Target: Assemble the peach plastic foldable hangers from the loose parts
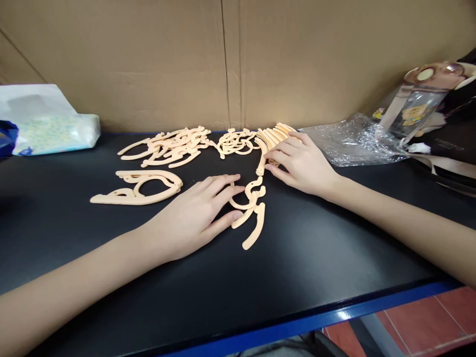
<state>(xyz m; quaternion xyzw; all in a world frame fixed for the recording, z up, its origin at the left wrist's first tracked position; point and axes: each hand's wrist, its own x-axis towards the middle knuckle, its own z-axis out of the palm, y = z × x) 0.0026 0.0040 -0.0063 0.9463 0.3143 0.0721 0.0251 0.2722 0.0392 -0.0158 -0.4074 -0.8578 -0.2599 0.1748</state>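
My left hand (199,213) rests low over the table with its fingers stretched and apart. Its fingertips touch a small group of loose peach plastic pieces, among them a hooked piece (255,199) and a curved arm (255,228) that look like folding-hanger parts. My right hand (303,161) reaches over a row of curved hanger arms (277,134) lined up side by side, its fingers spread. Thumb and index tip lie against the nearest arm (261,161) of that row; whether they grip it is hard to see. Left of my left hand lies an assembled folded hanger (148,198).
At the back are a pile of hanger arms (174,144) and a heap of hook pieces (238,141). A tissue pack (55,131) stands at the left. Clear plastic wrap (345,141), a drinking bottle (422,101) and a black bag (453,139) are at the right. A cardboard wall (159,64) rises behind.
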